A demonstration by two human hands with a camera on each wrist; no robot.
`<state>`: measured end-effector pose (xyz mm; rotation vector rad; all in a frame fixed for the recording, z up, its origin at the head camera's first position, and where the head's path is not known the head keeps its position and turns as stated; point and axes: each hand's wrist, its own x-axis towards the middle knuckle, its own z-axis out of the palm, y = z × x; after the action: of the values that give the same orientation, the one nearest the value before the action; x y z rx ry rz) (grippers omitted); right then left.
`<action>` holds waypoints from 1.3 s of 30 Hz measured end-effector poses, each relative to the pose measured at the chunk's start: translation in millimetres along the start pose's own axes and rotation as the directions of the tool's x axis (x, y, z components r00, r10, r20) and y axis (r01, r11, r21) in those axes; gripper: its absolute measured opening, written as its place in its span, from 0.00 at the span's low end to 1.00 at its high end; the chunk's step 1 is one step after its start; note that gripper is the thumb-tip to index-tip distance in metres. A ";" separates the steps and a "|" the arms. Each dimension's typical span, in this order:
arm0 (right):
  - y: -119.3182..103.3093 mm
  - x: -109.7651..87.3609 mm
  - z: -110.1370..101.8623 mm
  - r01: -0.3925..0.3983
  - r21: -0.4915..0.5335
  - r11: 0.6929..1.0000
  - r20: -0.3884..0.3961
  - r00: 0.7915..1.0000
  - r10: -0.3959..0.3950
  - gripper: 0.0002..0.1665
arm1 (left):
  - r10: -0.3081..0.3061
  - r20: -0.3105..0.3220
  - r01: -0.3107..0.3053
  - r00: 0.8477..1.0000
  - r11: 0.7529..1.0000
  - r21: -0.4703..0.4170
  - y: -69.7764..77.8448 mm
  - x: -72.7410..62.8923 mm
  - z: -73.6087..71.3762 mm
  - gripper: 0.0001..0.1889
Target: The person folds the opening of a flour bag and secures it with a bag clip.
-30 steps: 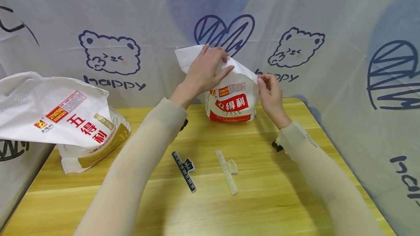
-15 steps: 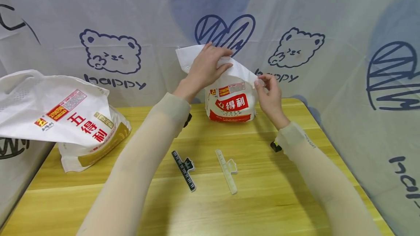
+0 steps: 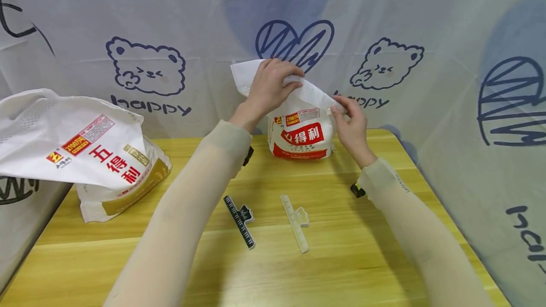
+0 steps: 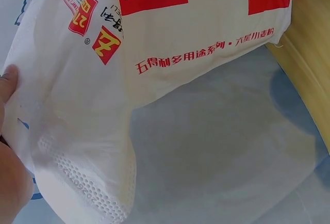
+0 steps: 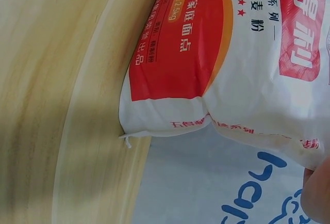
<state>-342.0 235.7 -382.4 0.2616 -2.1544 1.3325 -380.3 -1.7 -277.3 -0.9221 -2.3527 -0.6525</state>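
Note:
A white flour bag with red print (image 3: pixel 302 134) stands upright at the back of the table. My left hand (image 3: pixel 270 82) grips its loose top, fingers over the upper edge and thumb in front. At the bag's upper right corner, my right hand (image 3: pixel 351 122) pinches the edge between thumb and fingers. The top slants down from left to right, and a strip is folded toward me. In the left wrist view, the flour bag's (image 4: pixel 170 43) side and its perforated white top show. The right wrist view has the flour bag's (image 5: pixel 247 48) lower front, with a thumb at the right edge.
A second flour bag with gold print (image 3: pixel 123 162) leans at the left, its top drooping past the table's edge. A black piano-key clip (image 3: pixel 237 221) and a white one (image 3: pixel 294 224) lie mid-table (image 3: pixel 341 250). Behind hangs a printed cloth (image 3: pixel 213 56).
The top strip of the bag has turned down toward me, and its dotted patch now shows. My left hand has shifted slightly right, while the right fingers have tipped over with the corner.

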 end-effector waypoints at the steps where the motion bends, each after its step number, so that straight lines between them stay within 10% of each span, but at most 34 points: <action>1: 0.1 0.1 0.2 -0.002 -0.001 1.000 -0.002 1.000 0.002 0.19 | -0.003 -0.002 0.003 1.000 1.000 0.000 0.4 0.0 0.2 0.11; 39: -16.4 -28.7 -33.1 0.026 0.023 0.999 0.054 0.998 -0.027 0.26 | -0.059 0.009 0.059 0.998 0.998 0.017 8.3 -1.9 0.4 0.07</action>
<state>-298.9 252.7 -375.6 0.3378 -2.1737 1.3499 -373.2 3.1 -276.8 -0.8527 -2.3981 -0.6527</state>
